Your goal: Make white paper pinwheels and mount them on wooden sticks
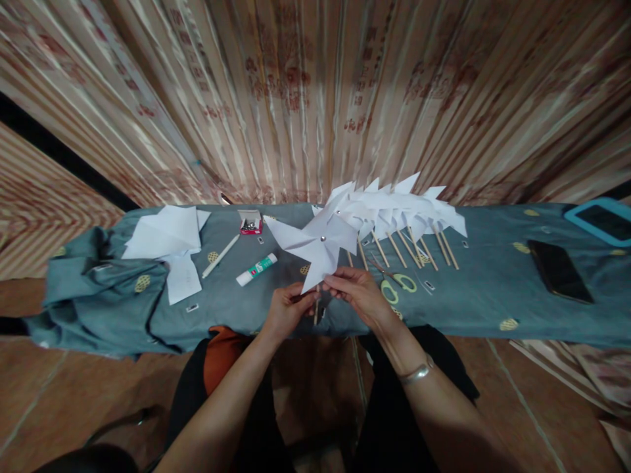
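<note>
A white paper pinwheel (329, 244) with a shiny pin at its centre is held up over the near part of the table. My left hand (290, 307) is closed around its wooden stick, just below the blades. With thumb and fingers pinched, my right hand (359, 292) grips the edge of a lower blade. Behind and to the right lies a row of several finished-looking pinwheels (409, 203), their sticks pointing toward me. Scissors (398, 284) with yellow-green handles rest right of my right hand. A glue stick (256, 269) lies left of the held pinwheel.
On the grey-green cloth (486, 282) a small red-and-white box of pins (250, 222) stands at the back, near a white pen (221, 256). White paper sheets (162, 233) are stacked at left. A black phone (559, 270) and a blue-framed tablet (604, 222) lie at right. A curtain (315, 98) hangs behind.
</note>
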Demonstrator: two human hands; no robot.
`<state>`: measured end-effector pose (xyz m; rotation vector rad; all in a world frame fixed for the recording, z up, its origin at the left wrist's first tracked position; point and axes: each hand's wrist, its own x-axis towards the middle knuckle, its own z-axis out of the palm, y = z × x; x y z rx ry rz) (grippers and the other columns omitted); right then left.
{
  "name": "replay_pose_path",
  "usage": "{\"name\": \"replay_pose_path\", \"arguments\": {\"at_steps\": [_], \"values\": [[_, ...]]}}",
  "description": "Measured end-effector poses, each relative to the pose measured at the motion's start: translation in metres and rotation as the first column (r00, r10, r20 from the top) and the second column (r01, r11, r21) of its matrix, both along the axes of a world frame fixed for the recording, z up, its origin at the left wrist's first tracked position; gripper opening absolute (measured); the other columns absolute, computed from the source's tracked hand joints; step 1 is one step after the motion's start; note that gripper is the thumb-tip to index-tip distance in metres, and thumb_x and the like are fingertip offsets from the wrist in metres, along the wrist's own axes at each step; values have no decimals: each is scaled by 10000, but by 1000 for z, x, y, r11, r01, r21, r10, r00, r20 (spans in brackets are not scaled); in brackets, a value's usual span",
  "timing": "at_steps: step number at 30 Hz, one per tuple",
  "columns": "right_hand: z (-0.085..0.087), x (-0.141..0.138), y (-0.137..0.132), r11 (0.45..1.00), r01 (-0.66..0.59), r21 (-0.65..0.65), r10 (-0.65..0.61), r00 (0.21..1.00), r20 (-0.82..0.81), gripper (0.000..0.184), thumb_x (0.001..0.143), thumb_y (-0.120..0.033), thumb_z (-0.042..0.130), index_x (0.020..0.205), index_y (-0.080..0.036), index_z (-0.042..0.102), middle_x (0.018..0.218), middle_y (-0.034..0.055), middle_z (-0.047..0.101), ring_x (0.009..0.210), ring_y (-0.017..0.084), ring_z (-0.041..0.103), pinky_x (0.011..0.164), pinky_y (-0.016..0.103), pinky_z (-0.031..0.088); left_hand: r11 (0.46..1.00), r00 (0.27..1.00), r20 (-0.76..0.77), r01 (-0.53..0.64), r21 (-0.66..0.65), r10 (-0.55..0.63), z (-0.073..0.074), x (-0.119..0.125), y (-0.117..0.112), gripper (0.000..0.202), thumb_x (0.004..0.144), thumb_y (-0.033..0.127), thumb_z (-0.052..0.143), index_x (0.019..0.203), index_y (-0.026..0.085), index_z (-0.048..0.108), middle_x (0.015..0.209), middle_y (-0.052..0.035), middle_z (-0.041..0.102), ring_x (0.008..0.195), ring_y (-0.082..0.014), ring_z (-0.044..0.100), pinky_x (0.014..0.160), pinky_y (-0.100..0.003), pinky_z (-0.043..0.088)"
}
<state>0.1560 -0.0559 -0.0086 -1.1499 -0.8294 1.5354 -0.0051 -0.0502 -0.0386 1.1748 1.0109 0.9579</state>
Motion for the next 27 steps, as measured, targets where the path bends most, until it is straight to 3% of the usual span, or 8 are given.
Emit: {"name": "replay_pose_path", "arguments": {"at_steps": [6,10,13,17,21,27], "values": [[-1,-7,-2,997,-57,48,53,995,82,196,603,-371,801,625,-190,728,591,-9,672,512,77,496,520,222,372,999,1000,-2,14,-49,-14,0,1,-1,357,614,403,785,842,128,777,589,-16,676,419,-80,486,449,-216,439],[3,4,-3,995,-33,94,19,988,151,179,600,-362,797,653,-205,731,578,-7,672,501,91,493,493,230,355,995,1000,17,-23,-97,25,3,0,0,351,601,394,802,829,129,777,552,-4,651,423,-75,494,450,-207,439],[6,25,-1,976,120,180,-155,969,195,178,606,-365,792,649,-209,718,568,-13,655,489,93,475,481,236,353,988,996,49,-62,-142,69,4,-1,0,366,555,400,831,792,127,773,568,-7,654,412,-62,486,437,-203,436],[3,50,7,856,403,324,-478,856,196,214,593,-347,807,738,-213,725,671,0,693,606,126,576,588,263,448,983,996,75,-42,-176,56,4,0,-1,372,521,396,849,759,122,765,537,-1,633,402,-63,490,422,-200,428],[-5,55,14,859,379,344,-465,859,215,284,588,-342,818,831,-220,733,778,13,729,724,156,637,705,305,499,979,996,91,18,-205,1,4,3,-3,358,520,384,850,742,118,760,505,9,614,397,-61,484,424,-197,419],[-6,47,13,875,362,322,-444,864,238,218,587,-372,813,702,-211,724,624,-20,668,553,112,535,540,258,433,976,992,126,48,-211,-22,6,3,-3,357,511,397,850,716,120,755,486,21,593,402,-58,471,432,-199,423]]}}
